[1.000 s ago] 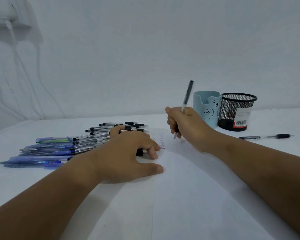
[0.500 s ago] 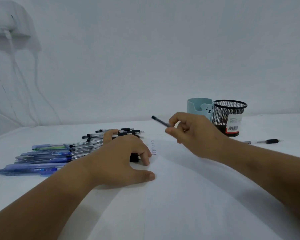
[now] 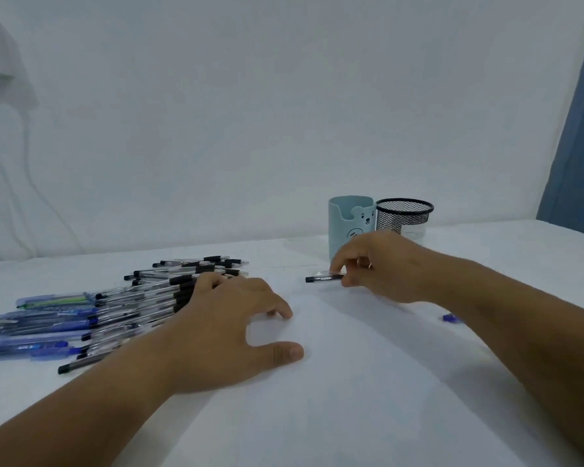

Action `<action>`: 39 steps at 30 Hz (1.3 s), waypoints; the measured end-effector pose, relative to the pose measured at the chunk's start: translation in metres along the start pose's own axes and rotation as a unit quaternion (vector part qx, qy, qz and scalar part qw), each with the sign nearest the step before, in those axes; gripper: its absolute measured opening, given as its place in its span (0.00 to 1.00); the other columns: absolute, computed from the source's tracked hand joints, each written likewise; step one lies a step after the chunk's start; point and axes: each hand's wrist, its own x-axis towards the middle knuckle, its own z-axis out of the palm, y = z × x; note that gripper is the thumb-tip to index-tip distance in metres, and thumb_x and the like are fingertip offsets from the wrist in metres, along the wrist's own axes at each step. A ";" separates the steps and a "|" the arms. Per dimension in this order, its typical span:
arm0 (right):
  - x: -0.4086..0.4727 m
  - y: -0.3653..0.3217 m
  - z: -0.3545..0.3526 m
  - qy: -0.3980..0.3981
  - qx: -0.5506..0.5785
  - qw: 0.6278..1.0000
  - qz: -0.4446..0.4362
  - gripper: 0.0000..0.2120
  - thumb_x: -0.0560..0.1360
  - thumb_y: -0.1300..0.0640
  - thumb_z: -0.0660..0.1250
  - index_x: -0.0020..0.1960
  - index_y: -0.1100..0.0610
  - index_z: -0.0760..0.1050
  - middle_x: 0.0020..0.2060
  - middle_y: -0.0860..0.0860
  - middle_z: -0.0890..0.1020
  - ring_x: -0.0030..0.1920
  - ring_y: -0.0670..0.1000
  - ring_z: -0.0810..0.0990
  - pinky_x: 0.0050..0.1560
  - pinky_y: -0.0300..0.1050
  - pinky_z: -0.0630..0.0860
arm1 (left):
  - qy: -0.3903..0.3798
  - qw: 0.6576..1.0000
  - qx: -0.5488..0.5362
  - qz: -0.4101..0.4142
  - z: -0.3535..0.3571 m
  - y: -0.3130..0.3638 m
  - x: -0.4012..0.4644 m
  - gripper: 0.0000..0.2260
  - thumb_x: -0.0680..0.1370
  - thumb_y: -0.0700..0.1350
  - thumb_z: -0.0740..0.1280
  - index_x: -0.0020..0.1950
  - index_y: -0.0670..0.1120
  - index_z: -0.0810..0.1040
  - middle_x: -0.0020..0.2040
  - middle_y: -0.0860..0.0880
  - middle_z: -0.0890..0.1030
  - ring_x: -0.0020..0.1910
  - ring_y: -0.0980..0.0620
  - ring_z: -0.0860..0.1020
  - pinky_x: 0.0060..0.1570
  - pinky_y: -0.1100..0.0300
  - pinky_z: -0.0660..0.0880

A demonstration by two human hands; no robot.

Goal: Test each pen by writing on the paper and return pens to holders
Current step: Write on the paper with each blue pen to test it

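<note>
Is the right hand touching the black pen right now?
Touching. The head view shows the right hand pinching the black pen at one end between fingertips, with the pen lying level just in front of the blue holder.

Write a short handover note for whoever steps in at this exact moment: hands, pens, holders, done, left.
Right hand: fingers pinch a black-capped pen, held low and level over the paper.
Left hand: flat on the paper's left side, holding nothing.
Pile of pens: on the table, left of the paper.
Blue bear holder and black mesh holder: upright behind the right hand; no pen shows above either rim.
Done: cannot tell from this view whether the held pen was tested.
Left: put it in a holder, then test the pile.
</note>
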 end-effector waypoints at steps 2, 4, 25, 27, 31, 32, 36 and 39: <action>-0.005 0.017 -0.018 -0.031 -0.027 0.999 0.028 0.06 0.75 0.59 0.73 0.48 0.48 0.83 0.36 0.44 0.78 0.36 0.42 0.74 0.39 0.33 0.69 | -0.004 1.000 0.010 0.006 0.002 0.002 0.002 0.26 0.68 0.79 0.56 0.57 0.66 0.75 0.58 0.68 0.72 0.63 0.68 0.67 0.68 0.63 0.48; -0.010 0.032 -0.035 -0.058 -0.045 0.996 0.060 0.09 0.74 0.61 0.74 0.45 0.46 0.81 0.35 0.45 0.80 0.33 0.40 0.76 0.36 0.32 0.70 | 0.002 1.000 0.013 0.009 0.004 0.003 0.003 0.25 0.69 0.79 0.55 0.56 0.67 0.74 0.59 0.69 0.72 0.63 0.67 0.68 0.68 0.63 0.48; -0.031 0.083 -0.069 -0.088 -0.092 0.968 0.219 0.07 0.66 0.63 0.79 0.41 0.54 0.85 0.31 0.50 0.84 0.32 0.47 0.81 0.41 0.42 0.79 | 0.006 1.000 -0.004 -0.028 0.003 0.004 0.002 0.26 0.67 0.77 0.53 0.60 0.69 0.72 0.65 0.72 0.70 0.63 0.70 0.67 0.73 0.58 0.44; -0.030 0.083 -0.066 -0.080 -0.099 0.967 0.220 0.06 0.67 0.63 0.78 0.42 0.55 0.86 0.32 0.49 0.84 0.35 0.49 0.83 0.44 0.43 0.80 | 0.002 0.999 -0.007 -0.031 0.003 0.005 0.001 0.26 0.66 0.78 0.53 0.61 0.71 0.71 0.65 0.72 0.69 0.62 0.70 0.67 0.73 0.59 0.43; -0.029 0.072 -0.061 -0.073 -0.169 0.963 0.197 0.08 0.70 0.63 0.77 0.49 0.56 0.86 0.36 0.43 0.81 0.44 0.48 0.79 0.49 0.42 0.78 | -0.015 0.999 -0.009 -0.042 0.001 0.007 0.001 0.25 0.68 0.79 0.55 0.60 0.71 0.71 0.65 0.71 0.69 0.60 0.69 0.70 0.73 0.60 0.42; -0.029 0.068 -0.061 -0.083 -0.184 0.960 0.194 0.09 0.71 0.63 0.76 0.51 0.57 0.85 0.39 0.44 0.80 0.45 0.48 0.78 0.49 0.41 0.77 | -0.015 0.999 -0.012 -0.044 0.000 0.007 0.001 0.25 0.68 0.79 0.55 0.59 0.70 0.72 0.64 0.71 0.69 0.60 0.70 0.70 0.73 0.60 0.42; -0.017 0.048 -0.052 -0.072 -0.189 0.967 0.153 0.06 0.71 0.64 0.72 0.48 0.60 0.83 0.43 0.53 0.84 0.46 0.57 0.82 0.43 0.42 0.76 | -0.002 0.999 -0.040 -0.035 -0.003 0.006 0.002 0.20 0.70 0.76 0.58 0.57 0.70 0.74 0.61 0.71 0.74 0.55 0.67 0.74 0.72 0.54 0.54; -0.014 0.014 -0.031 -0.028 -0.137 0.988 0.063 0.05 0.74 0.59 0.71 0.42 0.49 0.79 0.37 0.42 0.79 0.44 0.48 0.78 0.48 0.44 0.78 | 0.041 0.996 -0.069 -0.049 -0.014 -0.003 0.005 0.13 0.71 0.68 0.66 0.53 0.68 0.79 0.55 0.68 0.79 0.55 0.63 0.77 0.65 0.53 0.70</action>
